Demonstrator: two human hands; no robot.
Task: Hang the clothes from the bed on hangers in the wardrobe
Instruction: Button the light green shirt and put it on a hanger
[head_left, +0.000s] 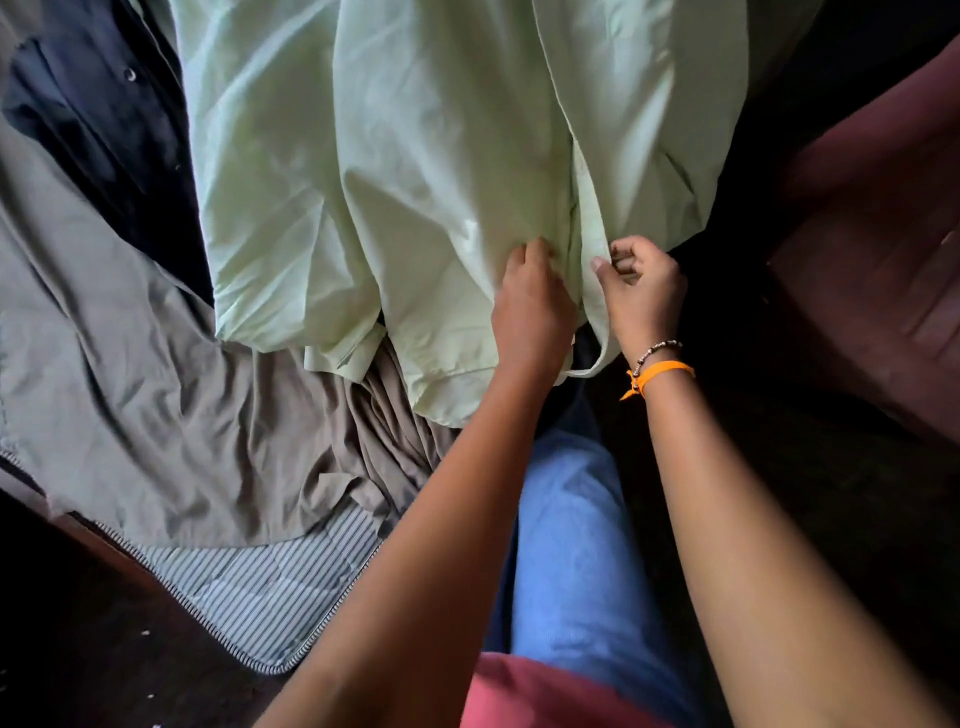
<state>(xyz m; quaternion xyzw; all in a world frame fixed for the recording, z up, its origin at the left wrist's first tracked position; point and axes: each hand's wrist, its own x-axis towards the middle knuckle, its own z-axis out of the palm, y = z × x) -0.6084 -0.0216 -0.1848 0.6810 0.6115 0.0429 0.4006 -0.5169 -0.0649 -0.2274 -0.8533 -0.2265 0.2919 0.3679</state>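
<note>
Dark wardrobe interior (857, 249): left hand (532, 306) and right hand (641, 291) each pinch the pale green shirt (395, 156) front edges, olive garment (130, 389) near left.

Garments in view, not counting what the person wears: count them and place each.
3. The light green shirt hangs at centre, both hands gripping its front edges. The grey-olive garment lies at left on the striped mattress. The dark navy shirt is upper left. More may be hidden underneath.

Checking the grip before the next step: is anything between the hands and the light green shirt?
Nothing visible. The left hand and the right hand both pinch the light green shirt directly at its front opening near the hem.
</note>
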